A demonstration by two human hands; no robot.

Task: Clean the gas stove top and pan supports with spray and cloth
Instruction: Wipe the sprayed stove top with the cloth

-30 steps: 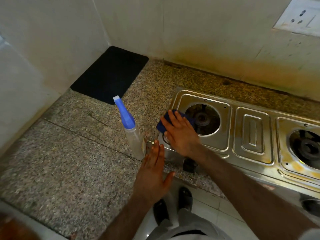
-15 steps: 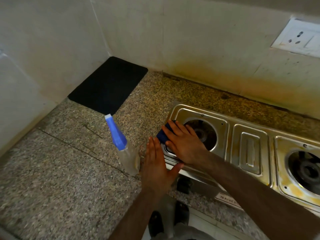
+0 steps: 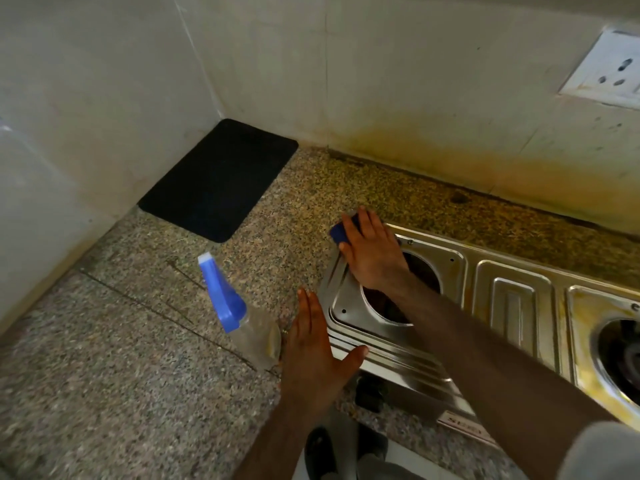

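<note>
A steel gas stove [image 3: 512, 306] lies on the granite counter, its pan supports absent from the burners. My right hand [image 3: 372, 254] presses a blue cloth [image 3: 341, 231] flat on the stove's far left corner. The forearm crosses the left burner hole [image 3: 388, 306]. My left hand [image 3: 311, 355] rests open against the stove's front left edge, fingers straight, thumb on the steel. A clear spray bottle [image 3: 256, 336] with a blue trigger head [image 3: 221, 296] stands just left of that hand, touching or nearly touching it. The right burner [image 3: 623, 358] has yellow stains around it.
A black mat [image 3: 218, 180] lies in the counter's back left corner. Tiled walls close the back and left; the back wall is stained yellow. A wall socket [image 3: 613, 74] sits at upper right. A black knob [image 3: 369, 393] sticks out from the stove's front. Shoes show below the counter edge.
My right hand has slid the blue cloth from the left burner's front rim away to the stove's far left corner. The left hand and the bottle stay in place.
</note>
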